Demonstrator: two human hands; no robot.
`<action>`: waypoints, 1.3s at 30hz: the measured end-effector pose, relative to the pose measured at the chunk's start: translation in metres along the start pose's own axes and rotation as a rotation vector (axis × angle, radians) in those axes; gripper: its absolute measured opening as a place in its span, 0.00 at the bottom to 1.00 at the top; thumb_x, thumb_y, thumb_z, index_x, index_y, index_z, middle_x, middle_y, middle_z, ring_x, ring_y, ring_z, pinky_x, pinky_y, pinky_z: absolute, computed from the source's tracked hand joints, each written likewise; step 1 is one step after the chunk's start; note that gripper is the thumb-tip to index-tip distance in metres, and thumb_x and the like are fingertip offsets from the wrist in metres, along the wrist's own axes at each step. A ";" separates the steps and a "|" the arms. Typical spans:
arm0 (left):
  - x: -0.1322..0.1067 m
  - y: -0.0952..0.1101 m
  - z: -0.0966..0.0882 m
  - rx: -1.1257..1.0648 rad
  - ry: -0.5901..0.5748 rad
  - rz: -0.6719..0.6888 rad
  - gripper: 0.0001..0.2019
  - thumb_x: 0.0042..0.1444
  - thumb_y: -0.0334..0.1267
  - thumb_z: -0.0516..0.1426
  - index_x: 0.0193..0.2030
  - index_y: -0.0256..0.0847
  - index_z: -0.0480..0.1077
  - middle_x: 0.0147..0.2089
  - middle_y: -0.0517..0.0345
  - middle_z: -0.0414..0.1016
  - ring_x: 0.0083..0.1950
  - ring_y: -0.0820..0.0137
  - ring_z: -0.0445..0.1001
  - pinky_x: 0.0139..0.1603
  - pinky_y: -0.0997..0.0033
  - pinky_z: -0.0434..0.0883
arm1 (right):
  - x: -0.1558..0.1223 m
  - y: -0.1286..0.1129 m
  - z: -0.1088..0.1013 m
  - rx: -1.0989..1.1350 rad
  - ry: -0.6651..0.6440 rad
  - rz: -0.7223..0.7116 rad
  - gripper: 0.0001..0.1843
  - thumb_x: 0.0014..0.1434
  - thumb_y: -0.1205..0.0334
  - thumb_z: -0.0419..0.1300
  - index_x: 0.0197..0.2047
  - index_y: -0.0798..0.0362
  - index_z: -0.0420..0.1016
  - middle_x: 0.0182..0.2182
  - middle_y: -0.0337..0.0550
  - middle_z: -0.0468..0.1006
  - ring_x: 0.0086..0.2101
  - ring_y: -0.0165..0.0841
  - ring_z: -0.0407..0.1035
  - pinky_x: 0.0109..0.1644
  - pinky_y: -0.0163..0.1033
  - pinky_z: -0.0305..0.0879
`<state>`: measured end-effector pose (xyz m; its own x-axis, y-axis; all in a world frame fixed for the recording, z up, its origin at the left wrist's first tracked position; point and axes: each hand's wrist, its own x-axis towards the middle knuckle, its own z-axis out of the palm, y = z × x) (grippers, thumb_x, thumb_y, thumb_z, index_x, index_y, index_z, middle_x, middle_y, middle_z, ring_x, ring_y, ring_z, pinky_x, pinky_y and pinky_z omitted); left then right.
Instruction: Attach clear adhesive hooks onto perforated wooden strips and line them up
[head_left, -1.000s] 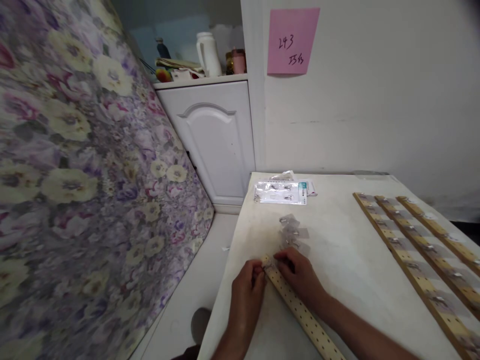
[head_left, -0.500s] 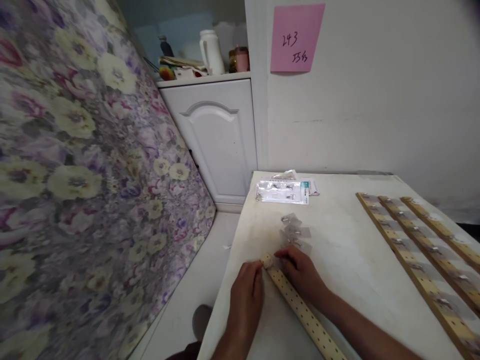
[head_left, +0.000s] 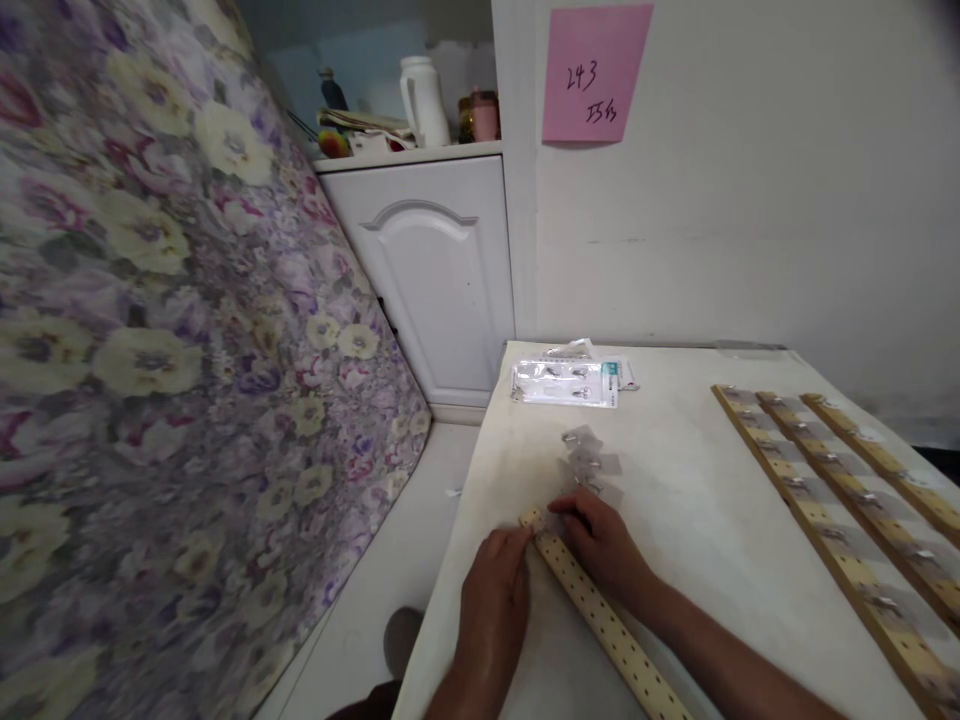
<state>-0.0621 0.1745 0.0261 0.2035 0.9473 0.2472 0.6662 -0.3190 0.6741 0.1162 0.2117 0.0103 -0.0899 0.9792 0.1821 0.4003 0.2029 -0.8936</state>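
Observation:
A pale wooden strip [head_left: 600, 620] drilled with rows of holes lies slantwise on the white table [head_left: 697, 520]. My left hand [head_left: 491, 600] rests against the strip's near-left side, fingers curled at its far end. My right hand [head_left: 600, 545] presses down on that same end, fingertips pinched on a small clear adhesive hook that is mostly hidden. Several clear adhesive hooks [head_left: 589, 462] lie loose just beyond my right hand.
Three wooden strips with hooks fitted [head_left: 832, 480] lie at the table's right. A clear hook packet [head_left: 566, 382] sits near the far edge. A flowered mattress [head_left: 165, 330] leans at the left. A white cabinet [head_left: 435, 280] and a pink note [head_left: 596, 72] are behind.
My left hand has slid slightly down and away from the strip's end. My right hand stays pressed on the end. The view has shifted a little.

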 end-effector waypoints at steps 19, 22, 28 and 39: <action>0.004 -0.004 0.002 0.050 -0.042 0.038 0.17 0.59 0.30 0.45 0.50 0.41 0.69 0.44 0.49 0.72 0.47 0.64 0.71 0.47 0.62 0.71 | -0.014 -0.010 -0.006 0.033 0.085 0.118 0.09 0.60 0.60 0.49 0.39 0.52 0.68 0.28 0.39 0.74 0.24 0.31 0.68 0.31 0.36 0.64; 0.004 -0.004 0.002 -0.026 -0.010 0.044 0.15 0.61 0.32 0.45 0.49 0.42 0.69 0.44 0.51 0.72 0.47 0.65 0.71 0.48 0.64 0.70 | -0.022 -0.013 -0.014 -0.118 0.091 0.093 0.08 0.59 0.59 0.51 0.35 0.52 0.67 0.28 0.39 0.74 0.27 0.31 0.67 0.32 0.36 0.62; 0.007 0.005 -0.010 -0.102 0.038 -0.059 0.13 0.61 0.35 0.46 0.47 0.43 0.69 0.43 0.54 0.73 0.46 0.67 0.71 0.48 0.66 0.68 | -0.037 -0.043 -0.021 -0.506 -0.224 0.179 0.13 0.51 0.51 0.59 0.30 0.51 0.66 0.25 0.40 0.75 0.26 0.35 0.68 0.29 0.36 0.55; 0.005 0.001 -0.029 -0.057 0.040 -0.192 0.12 0.60 0.37 0.45 0.42 0.43 0.69 0.42 0.57 0.74 0.43 0.67 0.72 0.45 0.67 0.66 | -0.053 -0.053 -0.021 -0.752 -0.453 0.166 0.15 0.45 0.60 0.58 0.39 0.54 0.71 0.35 0.51 0.80 0.35 0.45 0.73 0.34 0.39 0.57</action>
<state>-0.0816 0.1779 0.0484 0.0470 0.9894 0.1371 0.6478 -0.1347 0.7498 0.1189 0.1491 0.0562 -0.2661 0.9316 -0.2477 0.9180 0.1664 -0.3601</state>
